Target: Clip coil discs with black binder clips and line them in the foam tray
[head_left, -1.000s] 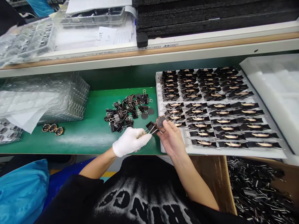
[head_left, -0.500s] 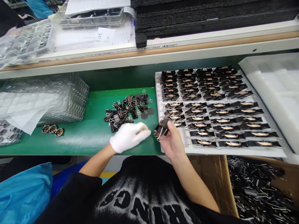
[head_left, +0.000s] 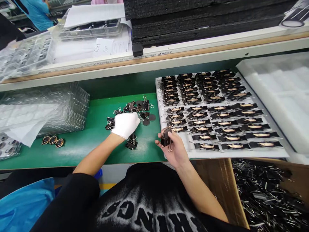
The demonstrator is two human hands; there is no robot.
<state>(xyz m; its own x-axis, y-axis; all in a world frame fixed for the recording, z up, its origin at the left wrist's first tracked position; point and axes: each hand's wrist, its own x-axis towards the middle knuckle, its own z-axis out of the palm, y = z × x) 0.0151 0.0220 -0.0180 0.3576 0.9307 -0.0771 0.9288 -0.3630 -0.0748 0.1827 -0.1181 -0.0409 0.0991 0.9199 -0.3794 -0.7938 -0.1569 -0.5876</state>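
My left hand (head_left: 126, 125), in a white glove, reaches over the pile of black binder clips (head_left: 131, 107) on the green table; its fingers are closed at the clips, and what they pinch, if anything, is hidden. Bare, my right hand (head_left: 175, 146) holds a round dark piece with a black binder clip (head_left: 165, 138) on it, beside the near left corner of the white tray. Dark discs (head_left: 146, 122) lie just right of the pile. Rows of clipped gold-rimmed pieces (head_left: 223, 123) fill the white foam tray (head_left: 277, 153).
Three round gold-rimmed pieces (head_left: 53, 140) lie at the left, by stacked clear plastic trays (head_left: 72, 109). A shelf edge (head_left: 96, 66) crosses above the table. White foam (head_left: 277, 96) stands at the right; a cardboard box (head_left: 218, 187) of clips sits below.
My left hand has moved up and left onto the clip pile, and some clips now lie apart nearer the table's front. My right hand still holds its clipped piece, now turned slightly.
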